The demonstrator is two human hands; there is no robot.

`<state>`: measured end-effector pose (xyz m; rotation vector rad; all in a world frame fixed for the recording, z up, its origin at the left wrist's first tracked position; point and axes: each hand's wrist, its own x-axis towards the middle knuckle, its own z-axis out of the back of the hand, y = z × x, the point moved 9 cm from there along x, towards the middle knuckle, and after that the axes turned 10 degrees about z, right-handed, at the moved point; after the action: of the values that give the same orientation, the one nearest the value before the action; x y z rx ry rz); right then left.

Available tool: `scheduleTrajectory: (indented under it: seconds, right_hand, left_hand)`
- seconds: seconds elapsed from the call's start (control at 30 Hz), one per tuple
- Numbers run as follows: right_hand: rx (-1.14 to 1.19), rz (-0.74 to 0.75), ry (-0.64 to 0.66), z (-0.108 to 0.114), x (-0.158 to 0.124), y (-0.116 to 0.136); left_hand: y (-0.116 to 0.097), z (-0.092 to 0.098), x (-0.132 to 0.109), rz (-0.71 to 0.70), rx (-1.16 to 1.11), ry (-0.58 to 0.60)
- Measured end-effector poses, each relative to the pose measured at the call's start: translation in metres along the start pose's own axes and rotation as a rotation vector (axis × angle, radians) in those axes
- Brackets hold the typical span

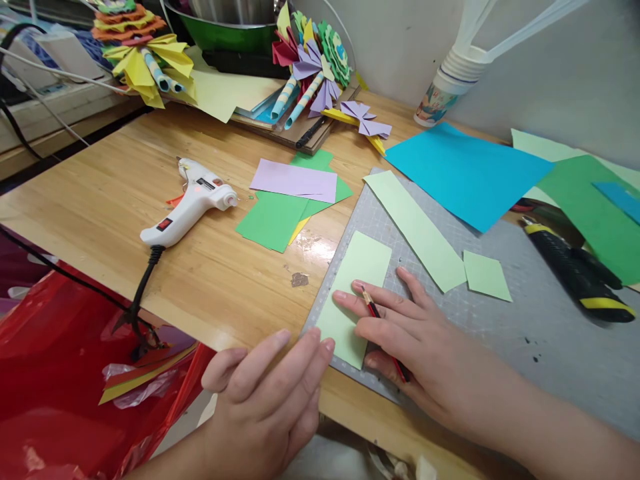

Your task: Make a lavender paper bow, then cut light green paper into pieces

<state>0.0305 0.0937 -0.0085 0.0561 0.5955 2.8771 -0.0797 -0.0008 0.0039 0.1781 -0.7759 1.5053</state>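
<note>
A pale green paper rectangle (pixel 367 257) lies on the left edge of the grey cutting mat (pixel 500 360). My right hand (pixel 415 340) rests over it, fingertips touching the paper, with a red-and-black pencil (pixel 371 305) held between the fingers. The pencil's sharpened tip points away from me. My left hand (pixel 275 393) is at the table's front edge, fingers extended and nothing in them. Its fingertips are at the paper's near left corner; whether they touch it I cannot tell. A long pale green strip (pixel 417 230) and a small pale green square (pixel 486 275) lie farther right.
A white glue gun (pixel 185 203) lies left, its cord running off the table beside a red plastic bag (pixel 60 373). Green papers (pixel 273 220) and a lilac strip (pixel 295 179) lie mid-table. Behind are blue paper (pixel 465 173), pliers (pixel 575 267), paper cups (pixel 445 87) and paper flowers (pixel 313 67).
</note>
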Motion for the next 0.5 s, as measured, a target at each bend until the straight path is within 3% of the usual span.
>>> scheduleTrajectory:
  seconds: [0.13, 0.5]
  right_hand:
    - [-0.004, -0.003, -0.023, 0.0031, 0.0031, -0.0002]
    - [0.017, -0.012, -0.026, 0.0053, 0.0055, -0.0017]
  left_hand:
    - [-0.003, -0.0074, -0.0021, -0.06, -0.008, 0.062]
    - [-0.0013, -0.0068, -0.0003, -0.029, -0.023, 0.064]
